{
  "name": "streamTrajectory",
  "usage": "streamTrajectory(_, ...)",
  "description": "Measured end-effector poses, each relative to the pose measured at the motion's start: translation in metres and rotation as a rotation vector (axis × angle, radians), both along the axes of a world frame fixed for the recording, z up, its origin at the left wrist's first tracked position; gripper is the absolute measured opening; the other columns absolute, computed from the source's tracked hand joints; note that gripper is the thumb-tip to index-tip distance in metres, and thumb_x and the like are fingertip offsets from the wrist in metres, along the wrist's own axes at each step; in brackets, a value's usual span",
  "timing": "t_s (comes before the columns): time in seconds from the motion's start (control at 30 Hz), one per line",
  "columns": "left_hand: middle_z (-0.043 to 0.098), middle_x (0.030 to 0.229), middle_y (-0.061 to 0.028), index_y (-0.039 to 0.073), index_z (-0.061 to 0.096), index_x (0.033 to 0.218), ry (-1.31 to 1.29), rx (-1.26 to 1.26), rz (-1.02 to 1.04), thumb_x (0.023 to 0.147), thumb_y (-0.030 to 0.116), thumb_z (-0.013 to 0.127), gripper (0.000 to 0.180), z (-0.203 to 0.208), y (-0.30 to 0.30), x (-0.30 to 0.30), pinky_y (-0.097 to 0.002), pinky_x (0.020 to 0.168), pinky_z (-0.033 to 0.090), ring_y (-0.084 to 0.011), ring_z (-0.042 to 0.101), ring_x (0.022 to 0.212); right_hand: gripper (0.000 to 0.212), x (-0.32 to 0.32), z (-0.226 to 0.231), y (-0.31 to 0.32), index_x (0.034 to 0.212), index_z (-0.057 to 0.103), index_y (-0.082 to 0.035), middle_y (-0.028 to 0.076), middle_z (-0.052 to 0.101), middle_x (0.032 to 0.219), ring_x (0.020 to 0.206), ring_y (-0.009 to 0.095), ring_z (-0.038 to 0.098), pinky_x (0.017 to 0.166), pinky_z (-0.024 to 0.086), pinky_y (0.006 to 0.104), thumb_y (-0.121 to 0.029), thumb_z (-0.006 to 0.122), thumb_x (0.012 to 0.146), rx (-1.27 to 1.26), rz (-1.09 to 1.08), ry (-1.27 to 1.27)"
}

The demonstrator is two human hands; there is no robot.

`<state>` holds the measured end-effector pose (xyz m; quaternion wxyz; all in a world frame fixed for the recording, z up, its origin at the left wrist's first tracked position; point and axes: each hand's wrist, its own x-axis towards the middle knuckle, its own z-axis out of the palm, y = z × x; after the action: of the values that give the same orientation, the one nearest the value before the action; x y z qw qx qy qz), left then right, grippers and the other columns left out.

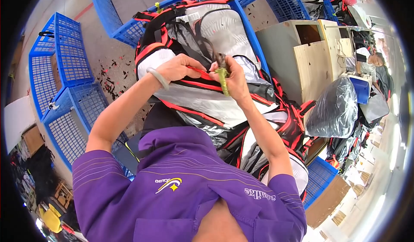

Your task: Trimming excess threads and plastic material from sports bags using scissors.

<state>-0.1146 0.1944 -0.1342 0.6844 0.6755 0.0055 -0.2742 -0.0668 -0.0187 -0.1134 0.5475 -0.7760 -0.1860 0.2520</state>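
Note:
A grey and black backpack [194, 96] with red edging lies across a blue crate in front of me, among others like it. My left hand [179, 68] pinches the red-trimmed edge of this backpack, fingers closed. Close to its right, my right hand [235, 79] is closed around scissors [223, 76] with a yellow-green wrapped handle. Their dark metal end points away from me and is blurred, so I cannot tell whether the blades touch the fabric. Beyond both hands lies another backpack [224, 26] with a silvery patterned panel.
Blue plastic crates [75, 52] stand at the left, with another crate [108, 15] at the far side. Dark and red scraps [114, 78] litter the floor. At the right are a wooden cabinet [310, 65] and a plastic-wrapped bundle [334, 108]. A person [371, 63] is farther off.

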Motion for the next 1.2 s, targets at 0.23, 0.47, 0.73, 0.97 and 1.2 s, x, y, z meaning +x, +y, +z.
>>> streamTrajectory(0.23, 0.069, 0.094, -0.0046, 0.001, 0.068, 0.107, 0.167, -0.236, 0.026, 0.080, 0.007, 0.066, 0.028, 0.000, 0.003, -0.013, -0.0219, 0.084, 0.045, -0.0098, 0.060, 0.088, 0.054, 0.040, 0.031, -0.061, 0.093, 0.056, -0.001, 0.011, 0.055, 0.086, 0.080, 0.030, 0.056, 0.071, 0.046, 0.0367, -0.036, 0.084, 0.062, -0.363, 0.306, -0.575)
streamTrajectory(0.47, 0.069, 0.091, -0.0045, 0.000, 0.068, 0.106, 0.199, -0.310, -0.007, 0.078, 0.006, 0.066, 0.028, -0.004, 0.000, -0.012, -0.0212, 0.082, 0.044, -0.0085, 0.059, 0.085, 0.065, 0.035, 0.022, -0.077, 0.096, 0.053, -0.001, 0.013, 0.054, 0.094, 0.091, 0.032, 0.055, 0.078, 0.045, 0.0387, -0.047, 0.081, 0.060, -0.553, 0.567, -0.598)
streamTrajectory(0.73, 0.066, 0.087, 0.0002, -0.002, 0.070, 0.099, 0.228, -0.261, 0.009, 0.076, 0.005, 0.068, 0.024, -0.002, 0.002, -0.014, -0.0206, 0.086, 0.039, -0.0070, 0.056, 0.087, 0.061, 0.033, 0.028, -0.064, 0.082, 0.052, -0.004, 0.007, 0.054, 0.077, 0.073, 0.027, 0.057, 0.062, 0.045, 0.0370, -0.050, 0.082, 0.055, -0.507, 0.581, -0.724)
streamTrajectory(0.97, 0.069, 0.088, -0.0033, -0.002, 0.068, 0.105, 0.205, -0.318, -0.013, 0.075, 0.007, 0.068, 0.031, 0.000, 0.002, -0.014, -0.0200, 0.080, 0.043, -0.0065, 0.058, 0.082, 0.062, 0.030, 0.022, -0.072, 0.074, 0.050, -0.005, 0.006, 0.052, 0.067, 0.064, 0.025, 0.057, 0.056, 0.044, 0.0367, -0.058, 0.078, 0.056, -0.543, 0.562, -0.766)
streamTrajectory(1.2, 0.067, 0.081, -0.0014, -0.003, 0.066, 0.107, 0.204, -0.355, -0.031, 0.073, 0.004, 0.067, 0.035, -0.008, 0.003, -0.013, -0.0194, 0.072, 0.043, -0.0043, 0.057, 0.073, 0.068, 0.028, 0.027, -0.059, 0.087, 0.051, -0.004, 0.009, 0.054, 0.082, 0.079, 0.028, 0.056, 0.065, 0.045, 0.0383, -0.056, 0.079, 0.055, -0.565, 0.567, -0.756)
